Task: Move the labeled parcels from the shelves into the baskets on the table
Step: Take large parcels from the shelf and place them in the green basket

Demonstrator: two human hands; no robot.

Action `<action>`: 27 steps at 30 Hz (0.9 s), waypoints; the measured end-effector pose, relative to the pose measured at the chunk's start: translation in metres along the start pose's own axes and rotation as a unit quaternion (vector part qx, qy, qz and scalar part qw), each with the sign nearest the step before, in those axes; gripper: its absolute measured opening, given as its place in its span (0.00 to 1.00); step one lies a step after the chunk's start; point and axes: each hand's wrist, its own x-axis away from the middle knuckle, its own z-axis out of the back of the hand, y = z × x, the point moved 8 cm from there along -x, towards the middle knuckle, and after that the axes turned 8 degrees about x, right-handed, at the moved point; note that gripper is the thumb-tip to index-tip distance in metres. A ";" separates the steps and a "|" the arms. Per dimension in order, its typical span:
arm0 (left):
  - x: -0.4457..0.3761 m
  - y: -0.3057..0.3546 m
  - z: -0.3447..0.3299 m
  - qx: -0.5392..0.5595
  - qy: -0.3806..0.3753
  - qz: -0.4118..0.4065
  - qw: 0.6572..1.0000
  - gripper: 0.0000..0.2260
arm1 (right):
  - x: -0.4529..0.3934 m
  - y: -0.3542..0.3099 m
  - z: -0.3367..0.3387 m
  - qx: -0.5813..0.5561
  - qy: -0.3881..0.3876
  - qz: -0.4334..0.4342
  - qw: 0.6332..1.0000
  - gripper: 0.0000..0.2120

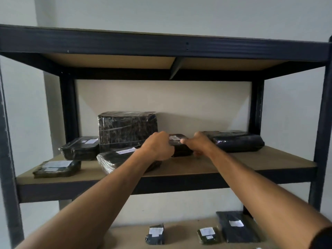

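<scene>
A small black parcel (178, 141) with a white label sits mid-shelf on the middle shelf (251, 164). My left hand (158, 146) grips its left end and my right hand (197, 143) grips its right end. Around it lie other black wrapped parcels: a large box (127, 130) behind left, a flat parcel (115, 157) under my left forearm, a parcel (80, 147) further left, one (56, 168) at the front left, and a long dark parcel (237, 141) on the right. No baskets or table are in view.
The lower shelf (183, 230) carries three labeled parcels: a small one (155, 233), another (208, 234) and a flat black one (236, 226). Dark metal uprights (321, 123) frame the rack, and an upper shelf beam (161, 44) crosses overhead. A pale wall lies behind.
</scene>
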 end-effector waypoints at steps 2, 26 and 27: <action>0.004 -0.004 -0.002 -0.011 0.003 -0.008 1.000 0.12 | -0.002 0.008 -0.003 -0.044 -0.016 -0.010 0.999 0.16; 0.130 0.006 0.079 0.401 0.088 -0.081 0.908 0.23 | 0.133 -0.001 0.068 -0.439 -0.086 0.257 0.857 0.17; 0.143 -0.004 0.079 0.412 0.076 -0.072 0.905 0.21 | 0.144 -0.010 0.062 -0.431 -0.093 0.269 0.856 0.17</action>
